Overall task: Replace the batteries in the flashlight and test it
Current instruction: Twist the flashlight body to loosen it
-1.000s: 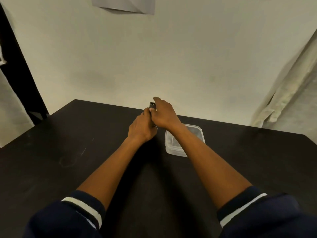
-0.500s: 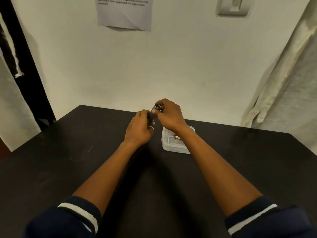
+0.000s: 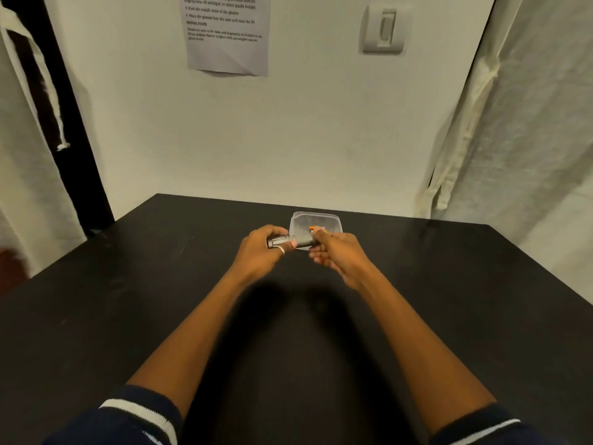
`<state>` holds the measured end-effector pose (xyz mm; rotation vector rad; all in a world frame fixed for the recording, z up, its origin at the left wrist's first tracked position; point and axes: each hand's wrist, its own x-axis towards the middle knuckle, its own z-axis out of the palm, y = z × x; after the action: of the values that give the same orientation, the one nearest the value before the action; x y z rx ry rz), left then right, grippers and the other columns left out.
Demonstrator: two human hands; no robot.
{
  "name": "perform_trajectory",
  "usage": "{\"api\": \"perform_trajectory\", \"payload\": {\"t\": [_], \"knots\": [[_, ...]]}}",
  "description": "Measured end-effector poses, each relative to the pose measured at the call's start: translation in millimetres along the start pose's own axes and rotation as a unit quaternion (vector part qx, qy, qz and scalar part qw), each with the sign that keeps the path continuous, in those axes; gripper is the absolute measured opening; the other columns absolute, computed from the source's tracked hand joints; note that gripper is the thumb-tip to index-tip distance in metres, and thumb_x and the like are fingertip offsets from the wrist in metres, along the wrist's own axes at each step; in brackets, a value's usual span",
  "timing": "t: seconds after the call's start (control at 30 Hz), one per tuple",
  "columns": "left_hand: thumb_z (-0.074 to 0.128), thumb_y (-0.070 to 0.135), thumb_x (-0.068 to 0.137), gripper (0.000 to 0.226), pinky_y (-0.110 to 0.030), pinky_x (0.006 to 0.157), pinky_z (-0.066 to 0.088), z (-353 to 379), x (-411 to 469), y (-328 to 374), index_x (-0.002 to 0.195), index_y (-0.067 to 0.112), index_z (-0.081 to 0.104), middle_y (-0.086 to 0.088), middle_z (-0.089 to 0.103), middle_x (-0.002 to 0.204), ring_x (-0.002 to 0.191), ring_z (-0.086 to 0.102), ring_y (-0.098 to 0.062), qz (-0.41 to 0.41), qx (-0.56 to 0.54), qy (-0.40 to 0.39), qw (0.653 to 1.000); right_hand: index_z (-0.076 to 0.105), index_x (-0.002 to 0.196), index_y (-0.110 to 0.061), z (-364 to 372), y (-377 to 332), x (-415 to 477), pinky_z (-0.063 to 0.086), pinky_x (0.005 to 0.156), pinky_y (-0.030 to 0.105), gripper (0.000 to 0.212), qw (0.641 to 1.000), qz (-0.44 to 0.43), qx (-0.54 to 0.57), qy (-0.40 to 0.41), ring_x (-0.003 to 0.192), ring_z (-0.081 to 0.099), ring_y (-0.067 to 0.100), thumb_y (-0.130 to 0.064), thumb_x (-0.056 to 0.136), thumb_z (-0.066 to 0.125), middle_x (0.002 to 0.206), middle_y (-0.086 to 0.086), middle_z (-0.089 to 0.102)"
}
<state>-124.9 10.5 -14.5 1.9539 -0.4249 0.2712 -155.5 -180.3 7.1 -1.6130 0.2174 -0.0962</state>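
Your left hand (image 3: 260,252) is wrapped around the pale, metallic end of the flashlight (image 3: 304,241), fingers curled over the top and the thumb pressed along its side, with a ring (image 3: 280,250) showing on one finger. Your right hand (image 3: 337,255) has the dark opposite end, pinched between thumb and forefinger; the remaining fingers curl loosely underneath, and you cannot tell whether they touch the barrel. So both hands are closed on the same flashlight, which lies roughly level between them, held up off the black table (image 3: 128,316) near its far edge. Just behind your hands a clear plastic container (image 3: 333,220) sits on the table with a small orange-marked item (image 3: 312,228) inside, too small and too hidden by your right thumb to identify. Whether the flashlight's two parts are fully joined is unclear, since your left thumb covers the middle of it. On the wall beyond hang a printed sheet (image 3: 227,33) and a light switch (image 3: 383,28), and a pale curtain (image 3: 529,123) falls on the right.
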Motion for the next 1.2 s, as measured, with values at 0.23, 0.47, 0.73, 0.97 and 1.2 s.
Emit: {"api": "perform_trajectory", "payload": {"t": [0.23,0.47,0.73,0.97,1.2], "knots": [[0.08,0.025,0.088,0.026,-0.034,0.079,0.063,17,-31,-12,0.11,0.014,0.073,-0.006,0.074,0.107,0.099,0.074,-0.016,-0.096,-0.22,0.005,0.971,0.075,0.091,-0.017,0,34,-16,0.045,0.044,0.02,0.049,0.996,0.001,-0.071,0.047,0.053,0.065,0.006,-0.064,0.091,0.061,0.064,-0.002,0.072],[0.075,0.04,0.09,0.026,-0.027,0.062,0.059,19,-18,-7,0.102,0.017,0.074,-0.006,0.075,0.092,0.066,0.069,-0.012,-0.103,-0.205,0.001,0.973,0.073,0.076,-0.016,4,34,-7,0.04,0.039,0.018,0.056,0.99,-0.024,-0.089,0.11,0.039,0.052,0.002,-0.067,0.091,0.057,0.049,-0.007,0.062],[0.053,0.06,0.096,0.049,-0.026,0.044,0.045,25,-10,-16,0.091,0.014,0.068,-0.003,0.074,0.07,0.047,0.053,-0.009,-0.119,-0.094,0.014,0.988,0.071,0.072,-0.004,7,48,8,0.044,0.049,0.028,0.067,0.982,-0.073,-0.106,0.135,0.038,0.05,0.001,-0.066,0.09,0.056,0.046,-0.008,0.058],[0.052,0.063,0.095,0.057,-0.025,0.045,0.042,21,-4,-25,0.098,0.008,0.07,-0.001,0.066,0.065,0.05,0.05,-0.009,-0.169,-0.131,-0.013,0.977,0.07,0.078,-0.015,3,49,2,0.045,0.046,0.02,0.051,0.987,-0.106,-0.092,0.076,0.049,0.056,-0.001,-0.062,0.093,0.06,0.058,-0.009,0.065],[0.053,0.061,0.095,0.054,-0.023,0.046,0.044,23,-3,-28,0.095,0.009,0.068,0.0,0.066,0.066,0.052,0.052,-0.007,-0.163,-0.137,-0.001,0.977,0.074,0.106,-0.018,-11,45,-6,0.053,0.056,0.02,0.023,0.996,-0.09,-0.014,-0.022,0.077,0.069,0.007,-0.038,0.096,0.069,0.097,0.001,0.077]]}}
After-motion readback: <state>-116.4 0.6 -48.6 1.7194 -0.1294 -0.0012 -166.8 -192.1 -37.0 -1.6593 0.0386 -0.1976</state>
